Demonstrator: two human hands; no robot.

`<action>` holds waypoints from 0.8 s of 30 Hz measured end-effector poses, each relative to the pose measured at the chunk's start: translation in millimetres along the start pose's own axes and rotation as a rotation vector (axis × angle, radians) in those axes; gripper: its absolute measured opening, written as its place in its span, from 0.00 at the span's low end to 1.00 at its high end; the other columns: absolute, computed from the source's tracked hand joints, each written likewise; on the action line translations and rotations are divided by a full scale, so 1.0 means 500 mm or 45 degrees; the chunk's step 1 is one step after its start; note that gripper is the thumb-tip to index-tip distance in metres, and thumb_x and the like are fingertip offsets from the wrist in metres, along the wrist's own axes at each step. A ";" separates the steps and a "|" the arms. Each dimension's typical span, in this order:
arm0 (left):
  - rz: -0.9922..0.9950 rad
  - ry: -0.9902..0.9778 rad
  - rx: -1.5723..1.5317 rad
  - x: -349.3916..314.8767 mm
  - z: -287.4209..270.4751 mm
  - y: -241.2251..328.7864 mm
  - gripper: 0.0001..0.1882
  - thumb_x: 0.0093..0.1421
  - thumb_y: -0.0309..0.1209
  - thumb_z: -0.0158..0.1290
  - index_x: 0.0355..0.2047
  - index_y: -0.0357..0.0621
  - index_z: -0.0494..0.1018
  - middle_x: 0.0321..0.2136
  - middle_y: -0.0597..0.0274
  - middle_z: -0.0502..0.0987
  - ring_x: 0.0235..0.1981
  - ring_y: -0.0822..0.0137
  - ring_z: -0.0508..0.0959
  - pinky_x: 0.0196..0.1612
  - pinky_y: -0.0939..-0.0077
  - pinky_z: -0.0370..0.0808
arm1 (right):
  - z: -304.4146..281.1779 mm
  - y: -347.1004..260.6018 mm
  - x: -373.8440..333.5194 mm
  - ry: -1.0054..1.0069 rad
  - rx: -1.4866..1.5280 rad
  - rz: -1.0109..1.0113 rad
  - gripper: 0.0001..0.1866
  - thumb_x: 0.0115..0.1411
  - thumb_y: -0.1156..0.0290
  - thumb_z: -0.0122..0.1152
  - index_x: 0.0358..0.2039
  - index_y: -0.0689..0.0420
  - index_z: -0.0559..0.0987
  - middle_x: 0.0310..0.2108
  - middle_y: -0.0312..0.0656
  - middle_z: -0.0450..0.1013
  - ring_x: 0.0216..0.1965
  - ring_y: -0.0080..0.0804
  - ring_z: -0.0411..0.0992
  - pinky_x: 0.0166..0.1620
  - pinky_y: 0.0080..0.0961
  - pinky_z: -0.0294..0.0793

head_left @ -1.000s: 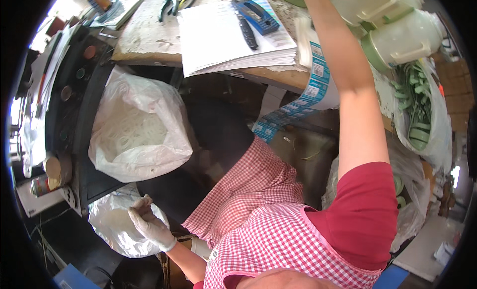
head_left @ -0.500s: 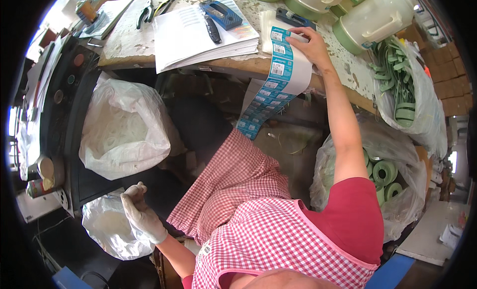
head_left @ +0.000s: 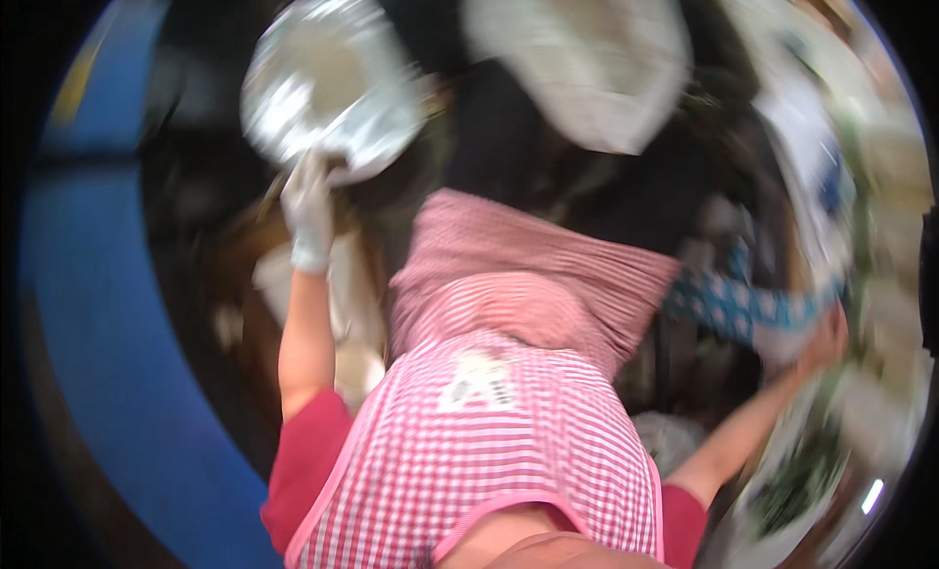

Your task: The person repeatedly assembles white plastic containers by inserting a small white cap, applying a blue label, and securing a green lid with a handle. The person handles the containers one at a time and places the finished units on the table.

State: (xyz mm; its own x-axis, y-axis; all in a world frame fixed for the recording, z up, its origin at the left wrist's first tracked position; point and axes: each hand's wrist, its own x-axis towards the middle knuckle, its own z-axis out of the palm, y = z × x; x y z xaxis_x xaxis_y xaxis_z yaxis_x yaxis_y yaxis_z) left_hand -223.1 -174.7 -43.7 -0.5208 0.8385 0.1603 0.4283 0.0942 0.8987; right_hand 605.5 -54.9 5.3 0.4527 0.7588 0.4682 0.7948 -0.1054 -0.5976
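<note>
The whole view is smeared by motion. My left hand [head_left: 309, 212], in a whitish glove, reaches to the near rim of a shiny clear plastic bag [head_left: 386, 129] at the upper left. Its fingertips meet or overlap the rim, and their grip is too blurred to read. Far to the right, my bare right hand [head_left: 827, 339] is at the end of a long strip of blue-and-white labels [head_left: 729, 305]. That strip trails leftward from the hand toward my apron. Whether the fingers pinch it is lost in the blur.
A larger white plastic bag [head_left: 626, 109] stands at the top centre. Along the right runs the worktable with white papers [head_left: 797, 129]. A bag of dark green pieces [head_left: 802, 481] is at the lower right. A blue surface [head_left: 117, 354] curves down the left side.
My view has swung left and down, so the worktable now lies at the right edge. My left hand has moved to the shiny bag's rim. The right hand remains by the label strip.
</note>
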 end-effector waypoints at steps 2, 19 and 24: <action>-0.267 0.299 -0.017 -0.010 -0.116 -0.125 0.20 0.76 0.39 0.49 0.41 0.36 0.83 0.34 0.65 0.84 0.36 0.73 0.79 0.45 0.76 0.75 | -0.054 -0.005 0.000 0.186 -0.472 -0.776 0.13 0.69 0.65 0.65 0.47 0.57 0.88 0.49 0.47 0.83 0.50 0.41 0.81 0.56 0.37 0.79; -1.282 -0.055 1.103 -0.546 -0.177 -0.546 0.34 0.56 0.33 0.56 0.64 0.42 0.70 0.60 0.35 0.73 0.57 0.38 0.78 0.54 0.48 0.77 | 0.194 -0.562 -0.254 -0.336 0.664 -0.434 0.17 0.64 0.84 0.68 0.52 0.64 0.77 0.44 0.43 0.79 0.40 0.27 0.78 0.44 0.21 0.80; -0.794 0.689 0.649 -0.484 -0.073 -0.276 0.14 0.54 0.17 0.51 0.41 0.38 0.76 0.51 0.46 0.76 0.49 0.49 0.78 0.53 0.58 0.76 | 0.227 -0.586 -0.258 -0.445 0.813 -0.316 0.17 0.66 0.82 0.66 0.54 0.60 0.77 0.45 0.38 0.78 0.43 0.23 0.76 0.43 0.19 0.78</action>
State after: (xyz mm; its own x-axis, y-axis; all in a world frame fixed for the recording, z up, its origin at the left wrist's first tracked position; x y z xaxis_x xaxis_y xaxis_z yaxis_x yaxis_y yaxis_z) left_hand -183.3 -410.3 -191.6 -0.9775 0.2110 -0.0044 0.1626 0.7664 0.6215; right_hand 268.5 -48.9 46.0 0.0532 0.8821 0.4681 0.4208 0.4053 -0.8116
